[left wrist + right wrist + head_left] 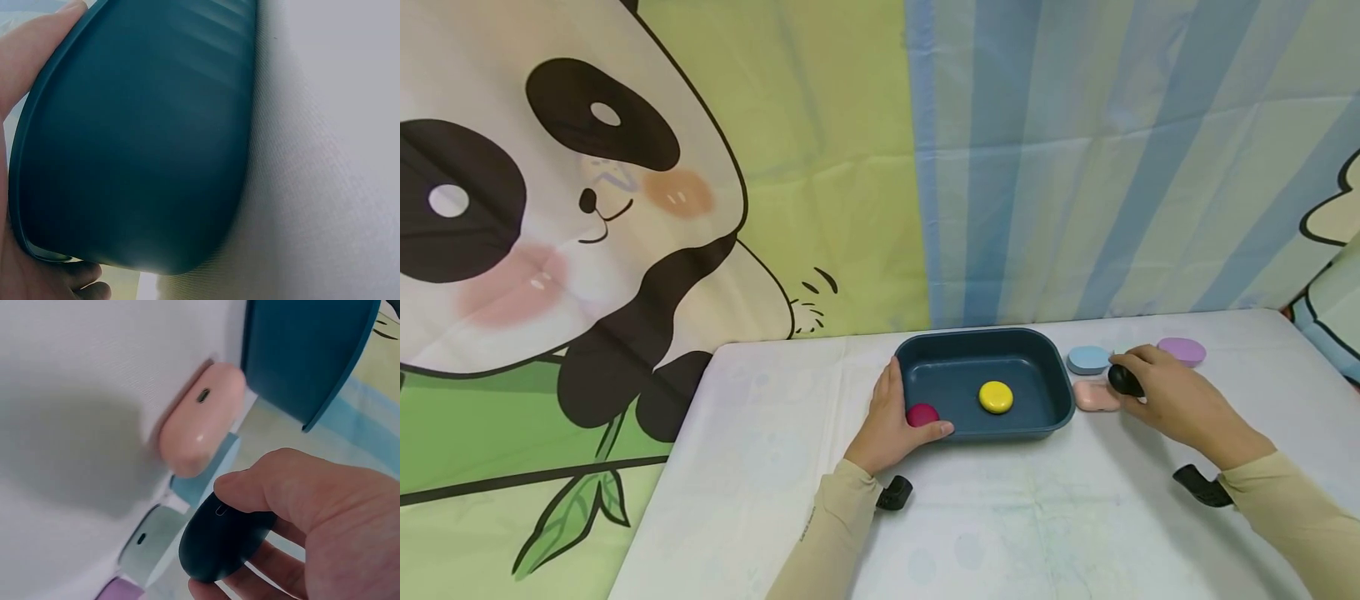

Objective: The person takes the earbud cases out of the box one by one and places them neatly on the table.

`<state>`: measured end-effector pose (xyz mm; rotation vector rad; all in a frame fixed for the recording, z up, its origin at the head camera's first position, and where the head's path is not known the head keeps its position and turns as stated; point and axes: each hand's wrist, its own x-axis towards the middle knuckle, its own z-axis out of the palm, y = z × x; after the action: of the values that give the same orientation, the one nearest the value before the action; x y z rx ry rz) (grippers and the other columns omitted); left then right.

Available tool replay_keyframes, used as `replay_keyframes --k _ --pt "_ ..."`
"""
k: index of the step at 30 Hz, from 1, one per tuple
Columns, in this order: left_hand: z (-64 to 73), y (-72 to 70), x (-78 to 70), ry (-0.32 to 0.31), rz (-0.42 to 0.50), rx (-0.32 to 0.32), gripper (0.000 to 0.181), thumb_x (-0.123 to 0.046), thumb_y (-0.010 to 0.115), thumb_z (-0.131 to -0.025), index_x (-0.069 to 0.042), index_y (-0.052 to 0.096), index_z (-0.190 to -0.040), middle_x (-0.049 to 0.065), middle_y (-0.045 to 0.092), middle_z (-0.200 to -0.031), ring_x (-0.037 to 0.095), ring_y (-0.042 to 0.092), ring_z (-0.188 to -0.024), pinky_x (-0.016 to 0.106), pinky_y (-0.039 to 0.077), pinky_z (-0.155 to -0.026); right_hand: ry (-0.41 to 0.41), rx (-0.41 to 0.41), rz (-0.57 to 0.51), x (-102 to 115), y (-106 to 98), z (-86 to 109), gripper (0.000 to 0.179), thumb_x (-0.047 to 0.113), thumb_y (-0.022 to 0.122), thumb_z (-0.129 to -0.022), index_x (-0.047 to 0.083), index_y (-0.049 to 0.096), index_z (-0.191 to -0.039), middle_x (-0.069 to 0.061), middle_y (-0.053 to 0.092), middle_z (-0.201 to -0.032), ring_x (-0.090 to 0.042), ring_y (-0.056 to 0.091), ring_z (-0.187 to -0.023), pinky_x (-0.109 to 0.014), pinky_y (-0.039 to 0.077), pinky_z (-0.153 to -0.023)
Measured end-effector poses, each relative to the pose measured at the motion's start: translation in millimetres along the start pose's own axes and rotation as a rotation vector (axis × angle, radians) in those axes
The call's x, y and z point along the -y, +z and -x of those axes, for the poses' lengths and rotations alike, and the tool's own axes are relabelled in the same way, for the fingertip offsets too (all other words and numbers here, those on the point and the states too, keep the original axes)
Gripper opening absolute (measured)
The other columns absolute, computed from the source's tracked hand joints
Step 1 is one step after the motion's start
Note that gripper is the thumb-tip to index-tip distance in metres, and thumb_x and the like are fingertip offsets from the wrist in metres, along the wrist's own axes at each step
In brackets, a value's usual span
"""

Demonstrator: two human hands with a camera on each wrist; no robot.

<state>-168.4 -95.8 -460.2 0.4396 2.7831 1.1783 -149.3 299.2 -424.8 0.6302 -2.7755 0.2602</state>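
Observation:
My left hand (892, 423) holds a dark teal tray (955, 342) at its near left corner, thumb over the front rim and fingers along the left side. Inside the tray lie a yellow round case (996, 397) and a dark pink round case (922, 415), the latter close to my thumb. To the right of the tray, my right hand (1180, 408) pinches a black earbud case (219, 540) between thumb and fingers, above the table. A pink earbud case (203, 422) with a charging port sits below and beside that hand, near the tray's right wall.
A light blue case (1087, 360) stands behind the pink one. A pale green case (150, 540) is mostly hidden by my right hand in the head view. Farther right is a purple case (1182, 351). A printed curtain (842, 167) hangs behind the white-covered table (760, 467).

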Motion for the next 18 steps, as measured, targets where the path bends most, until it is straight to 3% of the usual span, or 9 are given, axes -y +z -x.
replay_keyframes --k 10,18 --pt "-1.3 0.7 2.1 0.029 -0.009 -0.005 0.128 -0.076 0.062 -0.063 -0.012 -0.009 -0.149 0.006 -0.001 -0.155 0.022 0.003 -0.140 0.047 0.019 -0.110 0.079 0.091 0.016 -13.1 5.9 6.2 0.055 0.009 0.078 -0.067 -0.010 0.055 -0.113 -0.026 0.056 -0.105 -0.042 0.056 -0.092 -0.056 0.047 -0.073" --pt "-1.3 0.6 2.3 0.026 -0.007 -0.003 0.128 -0.076 0.062 -0.063 -0.012 -0.008 -0.149 0.004 -0.002 -0.155 0.021 0.003 -0.140 0.047 0.019 -0.110 0.122 0.171 0.006 -19.1 10.1 8.9 0.058 0.009 0.078 -0.067 -0.007 0.056 -0.119 -0.028 0.054 -0.112 -0.045 0.054 -0.098 -0.058 0.046 -0.074"
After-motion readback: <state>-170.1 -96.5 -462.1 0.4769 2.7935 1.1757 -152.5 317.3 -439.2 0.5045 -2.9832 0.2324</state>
